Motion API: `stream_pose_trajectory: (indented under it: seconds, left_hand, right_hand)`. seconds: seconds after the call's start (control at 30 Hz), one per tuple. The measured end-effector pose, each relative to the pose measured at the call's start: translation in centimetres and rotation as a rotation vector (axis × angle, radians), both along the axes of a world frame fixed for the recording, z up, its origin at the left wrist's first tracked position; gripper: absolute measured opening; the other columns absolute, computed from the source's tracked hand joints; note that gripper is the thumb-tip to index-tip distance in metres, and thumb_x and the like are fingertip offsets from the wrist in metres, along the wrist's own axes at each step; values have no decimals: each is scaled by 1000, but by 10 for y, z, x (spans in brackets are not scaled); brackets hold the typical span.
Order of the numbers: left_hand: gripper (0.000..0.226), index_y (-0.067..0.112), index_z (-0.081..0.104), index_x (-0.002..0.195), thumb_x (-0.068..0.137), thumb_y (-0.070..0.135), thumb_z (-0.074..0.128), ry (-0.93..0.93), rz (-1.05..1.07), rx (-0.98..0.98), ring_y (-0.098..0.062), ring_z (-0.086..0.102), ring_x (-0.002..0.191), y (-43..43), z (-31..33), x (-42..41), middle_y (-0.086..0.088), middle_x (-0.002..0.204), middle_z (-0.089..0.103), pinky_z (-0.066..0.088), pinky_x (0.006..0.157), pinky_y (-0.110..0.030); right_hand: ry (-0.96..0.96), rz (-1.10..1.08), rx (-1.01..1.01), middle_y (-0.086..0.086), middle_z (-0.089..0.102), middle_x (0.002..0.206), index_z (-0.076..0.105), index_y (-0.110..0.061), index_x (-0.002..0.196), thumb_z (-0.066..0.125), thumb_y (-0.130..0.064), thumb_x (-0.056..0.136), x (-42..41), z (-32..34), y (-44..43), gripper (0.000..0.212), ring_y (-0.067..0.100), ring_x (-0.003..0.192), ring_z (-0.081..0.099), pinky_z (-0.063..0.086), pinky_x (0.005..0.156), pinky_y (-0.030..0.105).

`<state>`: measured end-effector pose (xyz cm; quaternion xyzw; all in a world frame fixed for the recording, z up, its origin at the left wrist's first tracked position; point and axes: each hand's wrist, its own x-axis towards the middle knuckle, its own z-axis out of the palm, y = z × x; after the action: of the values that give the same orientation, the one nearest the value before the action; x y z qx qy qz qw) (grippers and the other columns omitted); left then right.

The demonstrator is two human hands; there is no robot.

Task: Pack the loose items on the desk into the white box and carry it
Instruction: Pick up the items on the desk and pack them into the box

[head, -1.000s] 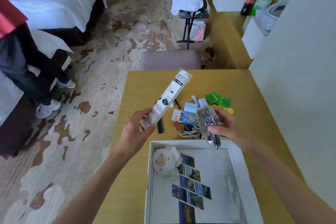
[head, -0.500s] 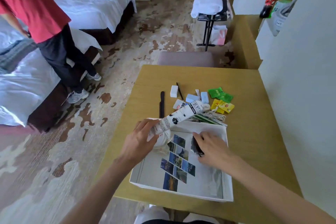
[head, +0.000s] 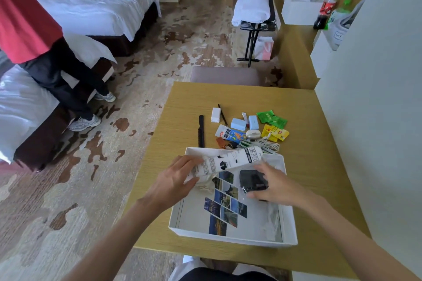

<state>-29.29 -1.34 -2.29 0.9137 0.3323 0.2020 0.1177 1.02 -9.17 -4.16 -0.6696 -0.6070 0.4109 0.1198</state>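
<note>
comb (head: 201, 130), sachets (head: 271, 118), cable (head: 269, 145) beyond box (head: 230, 238)

Single head-worn wide-angle view, looking forward and steeply down, close over the near bench (head: 187, 102), beds (head: 96, 7) far left.

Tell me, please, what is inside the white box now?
Photo prints, a pale bundle half under the left hand, and a black object under the right hand. Its underside is hidden.
</note>
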Motion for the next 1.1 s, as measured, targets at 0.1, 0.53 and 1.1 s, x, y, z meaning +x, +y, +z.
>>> stream_pose_trajectory:
  seconds: [0.1, 0.53, 1.1]
  left_hand:
    - [45, 14, 54, 125, 83, 24, 67, 12, -133, 27, -18, 57, 108, -2, -3, -2, -2, 119, 61, 56, 81, -30]
    - [36, 20, 61, 118, 92, 42, 51, 277, -404, -50, -16, 58, 104, -2, -34, -1, 1, 113, 64, 49, 87, -34]
    - [21, 19, 59, 111, 91, 19, 52, -39, 214, -284, -13, 55, 100, 26, -25, 25, 3, 112, 62, 50, 72, -26]
  right_hand:
    - [352, -212, 44, -29, 36, 136, 9, -47, 148, 76, -70, 61, 5, 19, -13, 112, 3, 123, 49, 42, 99, 25]
    - [-125, 227, -178, -13, 63, 114, 61, -38, 110, 62, -42, 88, -18, -14, -30, 23, 4, 102, 58, 49, 86, 28]
    - [-108, 308, 28, -16, 65, 92, 62, -29, 115, 57, -37, 92, -29, -16, 18, 25, -4, 74, 56, 46, 68, 22]
